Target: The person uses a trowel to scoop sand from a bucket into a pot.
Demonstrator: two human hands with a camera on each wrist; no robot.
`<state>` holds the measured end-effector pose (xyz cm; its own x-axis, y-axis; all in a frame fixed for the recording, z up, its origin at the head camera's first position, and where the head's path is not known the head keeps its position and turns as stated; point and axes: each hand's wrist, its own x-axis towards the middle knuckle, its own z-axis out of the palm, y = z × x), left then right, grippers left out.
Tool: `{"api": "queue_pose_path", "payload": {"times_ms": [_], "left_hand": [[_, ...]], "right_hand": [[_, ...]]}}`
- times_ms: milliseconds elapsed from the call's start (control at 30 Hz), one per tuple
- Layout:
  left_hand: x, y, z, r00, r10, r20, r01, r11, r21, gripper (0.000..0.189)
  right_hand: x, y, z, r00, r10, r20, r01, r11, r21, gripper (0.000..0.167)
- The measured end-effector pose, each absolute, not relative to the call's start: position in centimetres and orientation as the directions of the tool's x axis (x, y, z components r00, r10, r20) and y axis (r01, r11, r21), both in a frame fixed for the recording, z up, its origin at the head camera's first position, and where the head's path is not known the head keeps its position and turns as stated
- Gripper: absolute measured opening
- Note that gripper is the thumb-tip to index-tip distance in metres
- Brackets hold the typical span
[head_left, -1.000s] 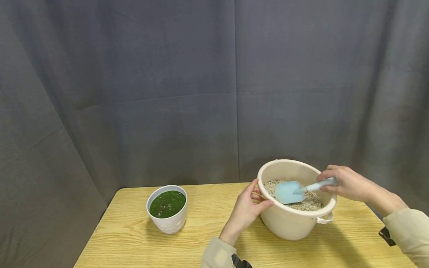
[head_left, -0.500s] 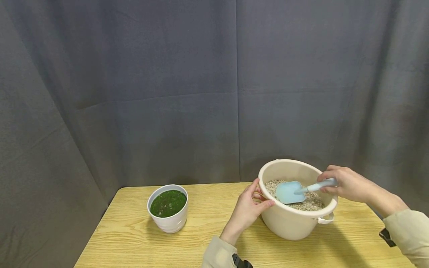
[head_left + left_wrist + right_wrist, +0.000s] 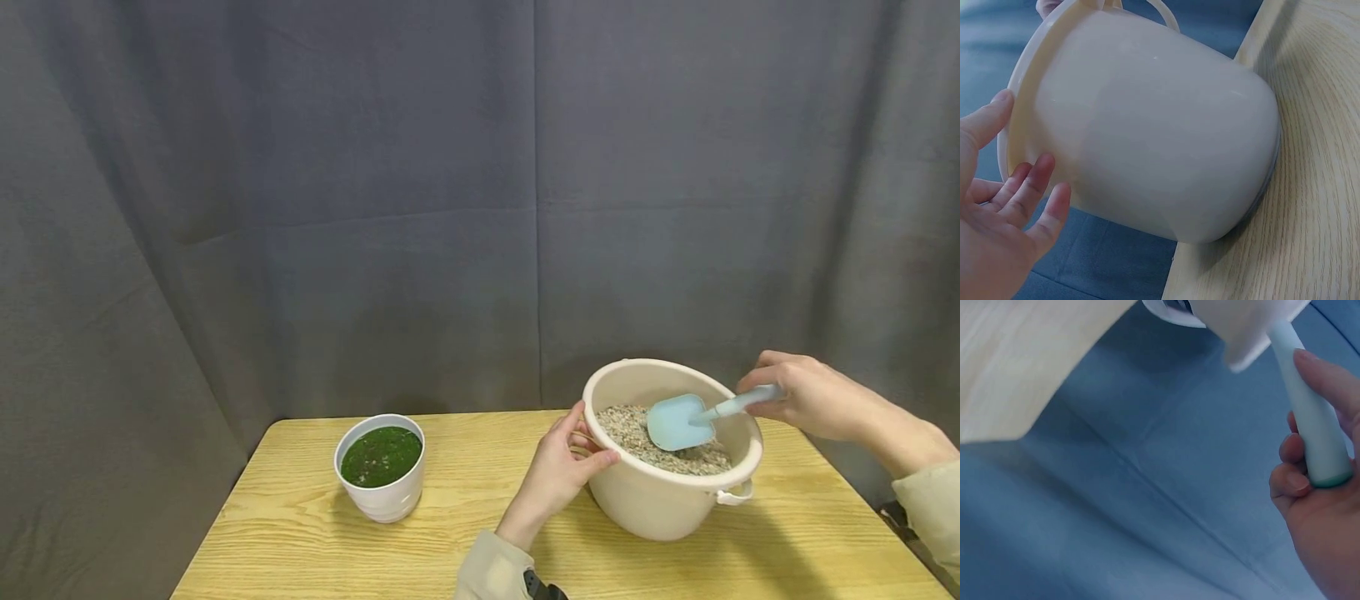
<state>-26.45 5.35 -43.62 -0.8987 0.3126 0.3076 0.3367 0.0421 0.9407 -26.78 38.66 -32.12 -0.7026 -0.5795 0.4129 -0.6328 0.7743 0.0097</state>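
A cream bucket (image 3: pixel 652 504) holding coarse beige-grey grains (image 3: pixel 626 429) stands on the right part of the table. My left hand (image 3: pixel 557 468) has its thumb and fingertips spread against the bucket's near-left rim. Its loosely extended fingers rest at the outer wall in the left wrist view. My right hand (image 3: pixel 813 398) grips the handle (image 3: pixel 1316 425) of a pale blue scoop (image 3: pixel 678 423), thumb along the shaft. The scoop's blade is inside the bucket's mouth, over the grains, with its visible face bare.
A white ridged flowerpot (image 3: pixel 386 502) filled with green, moss-like material (image 3: pixel 381 457) stands on the left side of the wooden table (image 3: pixel 300 533). Dark grey curtains (image 3: pixel 405 208) hang behind the table. A small white handle (image 3: pixel 735 495) sticks out from the bucket's right side.
My right hand has moved up and to the right, drawing the scoop blade rightward over the grains. The left hand keeps its place at the rim. The view has shifted slightly.
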Motion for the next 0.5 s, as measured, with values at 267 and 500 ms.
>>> {"api": "queue_pose_path", "payload": {"times_ms": [267, 500], "left_hand": [[-26.3, 5.6, -43.8, -0.898, 0.327, 0.295, 0.322, 0.031, 0.946, 0.086], [-26.3, 5.5, -43.6, -0.896, 0.321, 0.308, 0.335, 0.031, 0.942, 0.086]], "right_hand": [[-26.2, 39.1, -29.0, -0.728, -0.596, 0.339, -0.582, 0.799, 0.155, 0.031], [-26.3, 37.6, -26.8, -0.763, -0.606, 0.225, -0.564, 0.794, 0.227, 0.031]]}}
